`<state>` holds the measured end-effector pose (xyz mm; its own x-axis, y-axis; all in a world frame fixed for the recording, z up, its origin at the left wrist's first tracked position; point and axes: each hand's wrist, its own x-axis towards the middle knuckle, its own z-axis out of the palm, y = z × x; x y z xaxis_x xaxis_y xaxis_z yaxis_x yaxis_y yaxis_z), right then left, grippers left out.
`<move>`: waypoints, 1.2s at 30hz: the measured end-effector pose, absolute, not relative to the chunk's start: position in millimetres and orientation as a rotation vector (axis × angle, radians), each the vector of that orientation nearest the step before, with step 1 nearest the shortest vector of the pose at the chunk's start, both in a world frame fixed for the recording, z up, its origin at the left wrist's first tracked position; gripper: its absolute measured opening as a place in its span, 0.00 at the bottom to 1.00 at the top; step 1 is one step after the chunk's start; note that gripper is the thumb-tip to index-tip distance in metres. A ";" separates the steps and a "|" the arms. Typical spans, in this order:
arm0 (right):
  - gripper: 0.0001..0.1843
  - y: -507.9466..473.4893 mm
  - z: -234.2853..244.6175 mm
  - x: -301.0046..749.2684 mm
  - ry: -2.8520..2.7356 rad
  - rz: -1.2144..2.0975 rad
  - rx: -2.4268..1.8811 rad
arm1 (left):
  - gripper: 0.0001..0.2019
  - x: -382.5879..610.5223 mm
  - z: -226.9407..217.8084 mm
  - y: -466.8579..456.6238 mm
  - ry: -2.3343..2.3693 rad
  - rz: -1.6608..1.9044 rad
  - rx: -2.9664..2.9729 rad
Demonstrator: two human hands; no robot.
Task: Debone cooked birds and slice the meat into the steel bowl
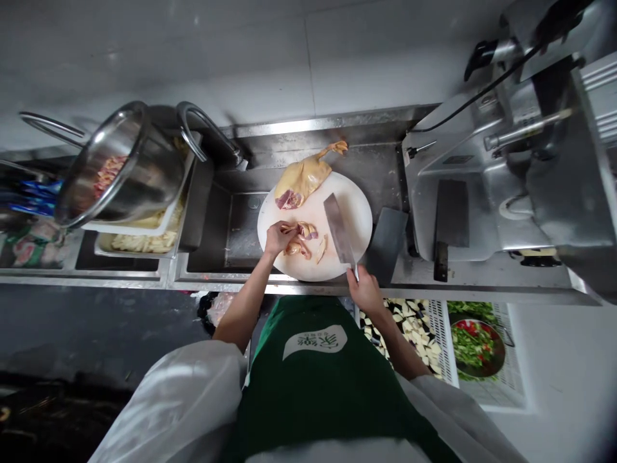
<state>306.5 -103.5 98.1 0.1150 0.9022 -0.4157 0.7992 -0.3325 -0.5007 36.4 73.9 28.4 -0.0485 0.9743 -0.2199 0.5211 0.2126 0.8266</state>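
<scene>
A round white cutting board (357, 212) lies over the sink edge. On its far side rests a large raw poultry half (303, 179) with a leg pointing back right. My left hand (277, 238) is closed in a pinch on small cut chicken pieces (303, 239) near the board's front. My right hand (365, 289) grips the handle of a cleaver (337, 228), whose broad blade lies across the board just right of the pieces.
A steel bowl (118, 164) with meat tilts over trays (144, 238) at left. A faucet (207, 132) arches over the sink (226, 225). A second cleaver (450, 222) and a meat slicer (530, 148) stand right. Crates of chopped vegetables (414, 328) and a bowl of greens (475, 347) sit below.
</scene>
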 end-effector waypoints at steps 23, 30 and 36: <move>0.28 9.9 94.3 203.3 -2.266 0.840 -2.252 | 0.07 3.4 19.0 39.6 1.558 0.947 1.136; 0.21 7.2 105.0 240.6 -2.375 0.699 -2.307 | 0.08 -14.2 5.2 42.2 1.539 1.066 0.954; 0.24 35.6 121.0 219.0 -2.348 0.579 -2.101 | 0.11 -11.7 4.2 34.1 1.552 1.112 0.971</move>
